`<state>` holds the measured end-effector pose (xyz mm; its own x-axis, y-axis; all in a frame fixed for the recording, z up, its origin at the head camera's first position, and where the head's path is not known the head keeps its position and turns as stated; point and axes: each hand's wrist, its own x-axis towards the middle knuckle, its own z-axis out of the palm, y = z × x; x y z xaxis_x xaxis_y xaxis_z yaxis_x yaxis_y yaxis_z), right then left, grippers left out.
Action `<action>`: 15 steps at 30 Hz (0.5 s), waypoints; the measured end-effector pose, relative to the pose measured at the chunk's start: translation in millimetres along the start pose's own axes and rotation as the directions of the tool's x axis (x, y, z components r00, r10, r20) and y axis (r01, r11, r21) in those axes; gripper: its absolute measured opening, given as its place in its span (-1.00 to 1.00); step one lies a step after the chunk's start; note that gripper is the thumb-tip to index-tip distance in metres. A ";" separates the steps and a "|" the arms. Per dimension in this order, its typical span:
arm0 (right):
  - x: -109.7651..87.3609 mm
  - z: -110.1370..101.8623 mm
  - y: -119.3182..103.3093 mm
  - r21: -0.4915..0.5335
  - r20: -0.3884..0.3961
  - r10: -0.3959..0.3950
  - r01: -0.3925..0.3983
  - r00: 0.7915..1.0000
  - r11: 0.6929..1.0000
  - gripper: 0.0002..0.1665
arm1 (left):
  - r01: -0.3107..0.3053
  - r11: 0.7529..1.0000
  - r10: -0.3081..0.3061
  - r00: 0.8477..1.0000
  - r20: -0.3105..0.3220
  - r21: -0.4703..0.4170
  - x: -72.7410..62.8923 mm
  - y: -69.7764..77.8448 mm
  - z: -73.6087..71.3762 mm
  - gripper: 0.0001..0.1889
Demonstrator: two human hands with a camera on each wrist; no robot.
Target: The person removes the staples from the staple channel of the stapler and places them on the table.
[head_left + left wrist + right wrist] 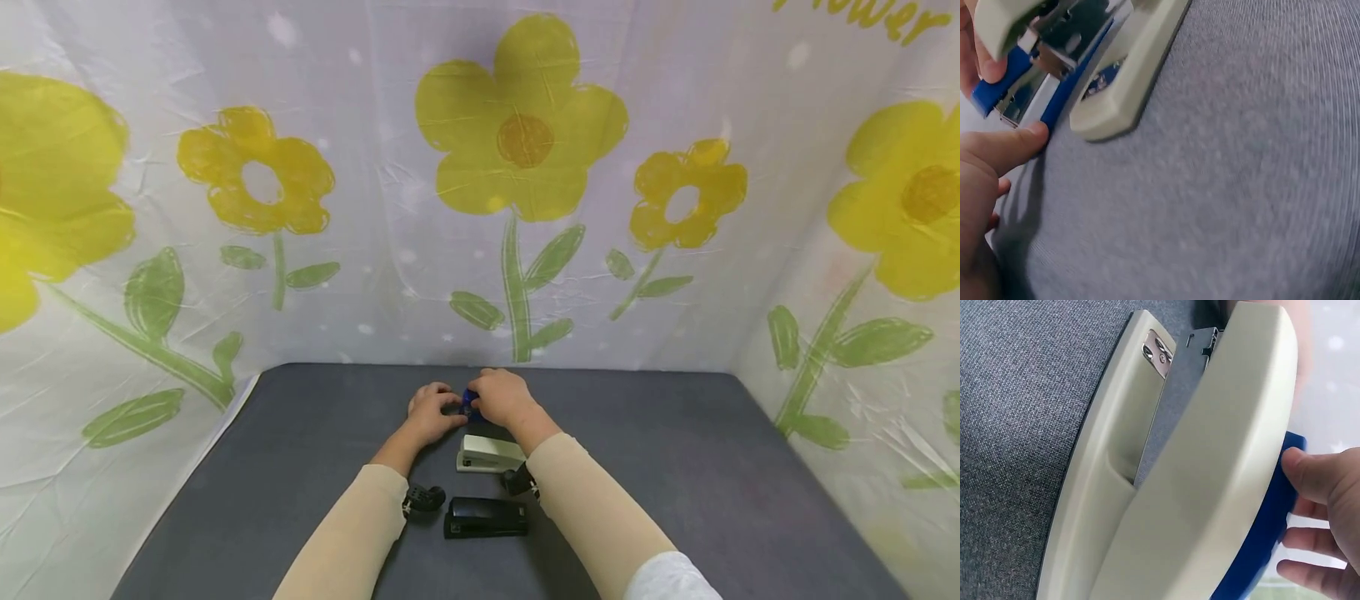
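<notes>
Near the table's far edge, a blue stapler (469, 403) is gripped by my right hand (504, 396). In the right wrist view the right thumb (1297, 465) lies on its near side, with the other fingers round behind. My left hand (433, 414) is at the stapler's left end. In the left wrist view, the straight left thumb (1022, 137) touches the end of its base. The blue stapler's top is tilted up from its base at that end. Just nearer to me, a cream stapler (489, 454) lies with its top raised, partly hiding the blue one.
A black stapler (486, 518) lies closest to me, between my forearms. The dark grey cloth-covered table (315, 483) ends at a white curtain (390, 275) printed with yellow flowers. Black wrist cameras (426, 498) hang inside both forearms, the right one next to the cream stapler.
</notes>
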<state>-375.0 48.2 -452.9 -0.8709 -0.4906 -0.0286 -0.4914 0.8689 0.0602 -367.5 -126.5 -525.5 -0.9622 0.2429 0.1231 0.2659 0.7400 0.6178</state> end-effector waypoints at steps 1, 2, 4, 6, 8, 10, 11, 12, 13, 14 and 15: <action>0.8 0.5 -1.2 -0.008 0.000 0.003 -0.003 1.000 1.000 -0.54 | -0.002 1.000 0.002 1.000 -0.004 -0.011 -0.7 -1.4 0.4 -0.65; 1.5 1.0 -2.3 -0.014 -0.002 0.006 -0.006 1.000 1.000 -0.53 | -0.007 1.000 0.007 1.000 -0.008 -0.019 -1.3 -2.7 1.0 -0.65; 2.3 1.5 -4.0 -0.019 -0.004 0.011 -0.011 1.000 1.000 -0.54 | -0.017 0.999 0.016 1.000 -0.016 -0.029 -2.1 -4.8 2.5 -0.63; 2.8 1.7 -4.9 -0.026 -0.006 0.013 -0.013 1.000 1.000 -0.55 | -0.026 0.999 0.026 1.000 -0.017 -0.020 -2.3 -6.7 4.7 -0.61; 2.9 1.0 -5.2 -0.034 -0.002 0.015 -0.015 1.000 0.999 -0.57 | -0.035 0.999 0.035 0.999 -0.017 -0.012 -2.4 -7.5 6.7 -0.59; 3.0 -0.3 -4.7 -0.031 -0.007 0.013 -0.013 1.000 0.999 -0.60 | -0.041 0.999 0.041 0.999 -0.019 -0.007 -2.2 -8.0 8.3 -0.57; 3.4 -1.1 -4.1 -0.027 -0.012 0.009 -0.010 1.000 1.000 -0.61 | -0.043 0.999 0.043 0.999 -0.019 -0.007 -2.1 -8.2 8.7 -0.57; 3.4 -2.3 -3.5 -0.018 -0.014 0.005 -0.005 1.000 1.000 -0.63 | -0.044 0.999 0.044 0.999 -0.022 -0.011 -2.4 -7.8 8.6 -0.57; 3.6 -3.0 -2.6 -0.001 -0.019 0.001 -0.001 1.000 1.000 -0.64 | -0.045 0.999 0.045 0.999 -0.028 -0.012 -2.4 -7.7 8.3 -0.58; 3.7 -3.4 -1.3 0.023 -0.025 -0.003 0.004 1.000 1.000 -0.64 | -0.045 0.999 0.045 0.999 -0.031 -0.014 -2.7 -7.6 7.8 -0.58; 3.8 -4.0 0.2 0.052 -0.029 -0.004 0.006 1.000 0.999 -0.63 | -0.046 0.999 0.046 0.998 -0.033 -0.014 -2.9 -7.5 7.2 -0.59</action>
<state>-378.4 46.3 -449.1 -0.8682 -0.4962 0.0006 -0.4962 0.8682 0.0077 -366.3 -128.3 -536.1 -0.9504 0.2555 0.1771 0.3093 0.7192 0.6222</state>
